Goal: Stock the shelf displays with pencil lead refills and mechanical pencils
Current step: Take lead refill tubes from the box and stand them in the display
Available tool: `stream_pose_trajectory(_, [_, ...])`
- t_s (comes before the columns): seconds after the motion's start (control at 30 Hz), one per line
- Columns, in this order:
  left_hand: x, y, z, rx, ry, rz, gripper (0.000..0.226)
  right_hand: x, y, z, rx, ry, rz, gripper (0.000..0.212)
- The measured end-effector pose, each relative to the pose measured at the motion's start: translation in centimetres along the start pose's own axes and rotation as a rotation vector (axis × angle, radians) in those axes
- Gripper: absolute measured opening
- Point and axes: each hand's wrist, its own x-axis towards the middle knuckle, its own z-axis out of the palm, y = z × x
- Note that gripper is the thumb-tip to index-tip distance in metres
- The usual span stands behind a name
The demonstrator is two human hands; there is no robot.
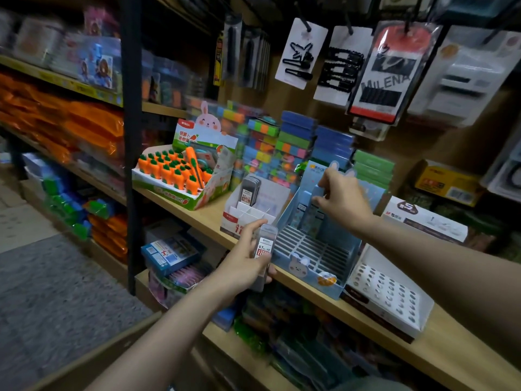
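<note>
Far left: orange packets (93, 128) stacked on the side shelves, blurred.
Left of centre: carrot display box (180, 176) on the wooden shelf (439, 354), rows of orange carrot items standing in it.
Centre: white display box (255, 206), a few grey lead refill cases (249, 189) upright in its back compartment.
Lower centre: left hand (242, 263), fingers curled round a stack of lead refill cases (265, 255), label reading 0.7, held in front of the shelf edge just below the white box.
Right of centre: blue bunny display box (310, 266), slotted tray mostly bare; right hand (342, 197) at its back row, fingers pinching a blue refill pack (317, 193) standing there.
Lower right: white perforated tray (389, 292), holes showing.
Upper right: hair-clip cards (341, 63) hanging on hooks.
</note>
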Motion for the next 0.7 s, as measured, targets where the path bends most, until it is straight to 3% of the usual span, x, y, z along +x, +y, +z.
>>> stream_pose_trajectory(0.2, [0.9, -1.1, -0.3, -0.041, 0.022, -0.032, 0.061, 0.5, 0.3, 0.9, -0.031, 0.042, 0.041, 0.026])
stream_pose_trajectory(0.7, [0.3, -0.5, -0.7, -0.103, 0.02, 0.015, 0.062, 0.9, 0.9, 2.5, -0.278, 0.126, -0.113, 0.019])
